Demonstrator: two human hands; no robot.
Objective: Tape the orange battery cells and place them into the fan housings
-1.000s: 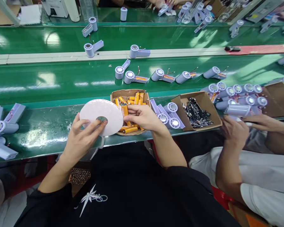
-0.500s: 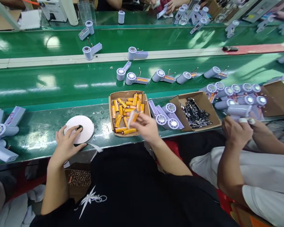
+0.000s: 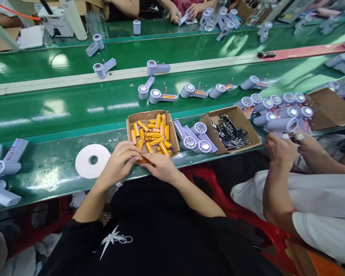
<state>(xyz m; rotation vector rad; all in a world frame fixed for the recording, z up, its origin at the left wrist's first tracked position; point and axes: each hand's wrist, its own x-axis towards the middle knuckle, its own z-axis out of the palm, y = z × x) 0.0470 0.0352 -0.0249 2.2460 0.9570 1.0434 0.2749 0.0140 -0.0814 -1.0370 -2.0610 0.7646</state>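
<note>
At the near edge of the glossy green tabletop (image 3: 57, 161), as the head view shows, the two hands of the person meet just in front of an open brown cardboard box (image 3: 175, 144). Left hand (image 3: 119, 164) and right hand (image 3: 161, 166) point their fingertips to each other, and between them they appear to pinch a small orange cylindrical cell (image 3: 143, 158) — mostly covered by the fingers. As far as I can tell, its long axis goes from left to right, across the body, with one end toward each hand; both hands are equally near to it.

Beyond the fingertips, inside the box, many loose orange cylindrical cells (image 3: 156, 140) lie with their axes in mixed directions.

A flat round roll of white tape (image 3: 83, 165) lies on its side to the left of both hands. The left hand is clearly the nearer one — the roll is just beside it, while the right hand is farther away. On the other side, a cluster of lilac plastic cylinders with handles (image 3: 199, 128) is nearer to the right hand.
</note>
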